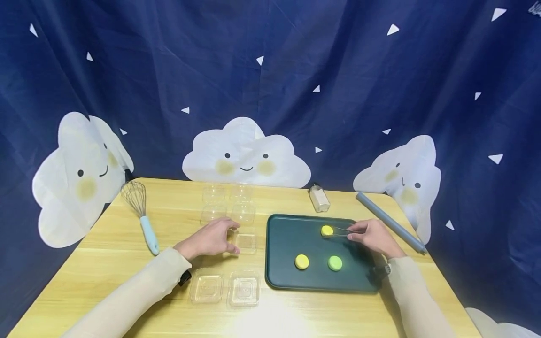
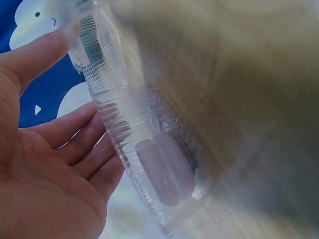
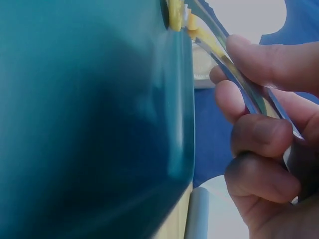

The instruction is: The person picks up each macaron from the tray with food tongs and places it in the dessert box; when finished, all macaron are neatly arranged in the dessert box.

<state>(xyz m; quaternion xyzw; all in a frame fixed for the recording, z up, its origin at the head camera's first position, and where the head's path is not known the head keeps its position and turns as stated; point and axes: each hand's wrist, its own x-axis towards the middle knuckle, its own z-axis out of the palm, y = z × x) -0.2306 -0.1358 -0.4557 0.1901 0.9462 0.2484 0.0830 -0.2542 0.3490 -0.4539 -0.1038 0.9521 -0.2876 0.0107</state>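
Observation:
My right hand (image 1: 374, 238) grips slim metal tongs (image 3: 239, 74). Their tips are on either side of a yellow macaron (image 1: 327, 231) near the back of the dark green tray (image 1: 291, 234). Another yellow macaron (image 1: 302, 262) and a green macaron (image 1: 335, 263) lie nearer the tray's front. My left hand (image 1: 213, 238) is at the left side of a clear plastic box (image 1: 246, 242), thumb and fingers spread apart. In the left wrist view, a pinkish macaron (image 2: 167, 169) shows through clear plastic beside the fingers.
Clear plastic boxes (image 1: 244, 288) stand at the front, with several more clear pieces (image 1: 243, 212) behind the left hand. A whisk (image 1: 148, 234) lies at left. Behind the tray is a small bottle (image 1: 319, 199); a grey-blue rod (image 1: 393, 224) lies along the right edge.

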